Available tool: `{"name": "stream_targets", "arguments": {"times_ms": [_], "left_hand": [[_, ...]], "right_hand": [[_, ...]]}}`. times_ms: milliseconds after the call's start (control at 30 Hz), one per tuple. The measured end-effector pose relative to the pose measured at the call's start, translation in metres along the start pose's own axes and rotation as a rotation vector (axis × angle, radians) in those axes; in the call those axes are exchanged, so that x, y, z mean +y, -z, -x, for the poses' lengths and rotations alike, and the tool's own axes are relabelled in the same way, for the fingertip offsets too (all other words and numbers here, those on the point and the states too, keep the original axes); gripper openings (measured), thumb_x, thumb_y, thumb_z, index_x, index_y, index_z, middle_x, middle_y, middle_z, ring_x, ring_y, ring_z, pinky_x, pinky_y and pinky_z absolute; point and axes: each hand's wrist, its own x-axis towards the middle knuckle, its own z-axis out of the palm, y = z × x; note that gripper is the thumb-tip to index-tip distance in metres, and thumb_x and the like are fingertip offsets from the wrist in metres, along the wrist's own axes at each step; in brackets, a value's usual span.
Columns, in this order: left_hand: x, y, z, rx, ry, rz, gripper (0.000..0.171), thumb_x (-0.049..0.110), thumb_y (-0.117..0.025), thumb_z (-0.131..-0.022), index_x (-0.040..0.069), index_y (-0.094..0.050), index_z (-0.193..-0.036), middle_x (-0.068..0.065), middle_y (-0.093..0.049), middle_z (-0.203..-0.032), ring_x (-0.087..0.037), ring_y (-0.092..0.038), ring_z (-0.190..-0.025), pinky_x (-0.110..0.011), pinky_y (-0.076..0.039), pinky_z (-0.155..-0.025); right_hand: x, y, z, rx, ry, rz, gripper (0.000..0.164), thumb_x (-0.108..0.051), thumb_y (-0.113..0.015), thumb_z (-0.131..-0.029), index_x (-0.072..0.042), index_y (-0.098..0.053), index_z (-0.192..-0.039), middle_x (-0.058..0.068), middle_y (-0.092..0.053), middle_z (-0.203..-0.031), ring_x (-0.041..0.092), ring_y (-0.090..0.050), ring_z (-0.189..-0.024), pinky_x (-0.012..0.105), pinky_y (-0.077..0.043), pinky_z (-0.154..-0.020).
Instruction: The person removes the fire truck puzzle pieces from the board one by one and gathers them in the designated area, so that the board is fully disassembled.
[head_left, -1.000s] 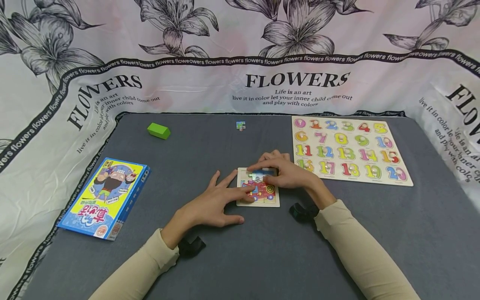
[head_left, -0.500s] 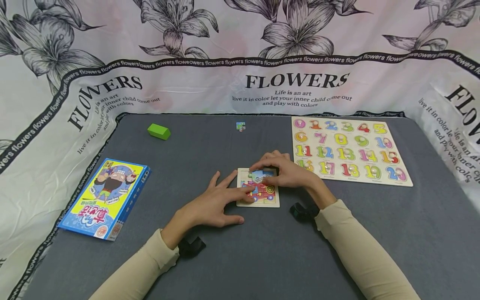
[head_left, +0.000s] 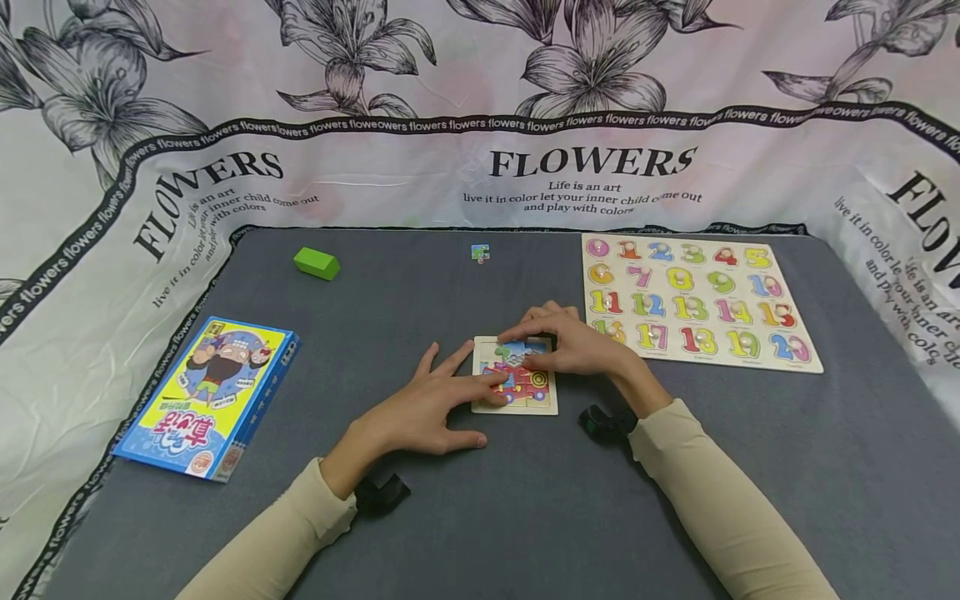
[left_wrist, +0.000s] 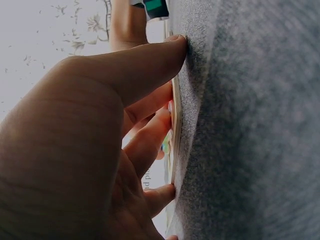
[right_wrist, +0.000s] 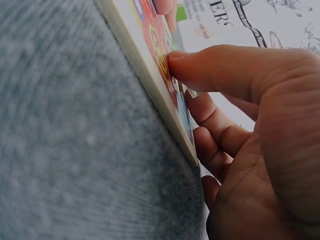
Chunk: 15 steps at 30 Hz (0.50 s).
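A small jigsaw board (head_left: 551, 406) with a red vehicle picture lies on the table between both hands. My left hand (head_left: 431, 408) has spread fingers, some resting on the board's left part, with the thumb on the cloth. My right hand (head_left: 573, 343) pinches a blue-and-green puzzle piece (head_left: 513, 353) between thumb and index finger at the board's upper part. The right wrist view shows the thumb (right_wrist: 215, 67) on the picture's surface and curled fingers by the board's edge. The fingers partly hide the piece and the picture.
Another small puzzle piece (head_left: 480, 253) lies farther back. A number board (head_left: 697, 327) stands to the right, a green block (head_left: 317, 263) back left, and a blue-yellow box (head_left: 206, 400) left. Dark wrist straps hang below both wrists. A floral curtain (head_left: 420, 179) backs the grey table.
The piece under my right fingers has gone from tilted and shiny to lying flatter on the board. My right index finger has shifted slightly; my left hand has stayed put.
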Motion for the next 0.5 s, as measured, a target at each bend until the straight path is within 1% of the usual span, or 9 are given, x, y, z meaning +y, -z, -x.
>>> {"name": "stream_targets", "arguments": {"times_ms": [233,500], "left_hand": [[0.0001,0.001,-0.0002,-0.005,0.003,-0.005,0.052,0.046,-0.073,-0.092,0.033,-0.061,-0.141,0.015,-0.036,-0.164,-0.034,-0.004,-0.161,-0.074,0.004,-0.119],[0.001,0.0004,0.0003,-0.008,0.007,0.001,0.052,0.046,-0.073,-0.092,0.033,-0.061,-0.141,0.013,-0.037,-0.163,-0.035,-0.004,-0.161,-0.073,0.004,-0.12]], "right_hand": [[-0.0012,0.0004,0.0006,0.013,-0.015,0.007,0.041,-0.016,-0.077,-0.089,-0.017,-0.071,-0.13,0.0,-0.067,-0.11,0.017,-0.044,-0.095,0.041,-0.022,-0.083],[0.0005,-0.0013,0.0005,0.037,-0.034,0.003,0.037,-0.016,-0.077,-0.089,-0.017,-0.074,-0.126,0.0,-0.069,-0.111,0.017,-0.044,-0.096,0.042,-0.023,-0.084]]}}
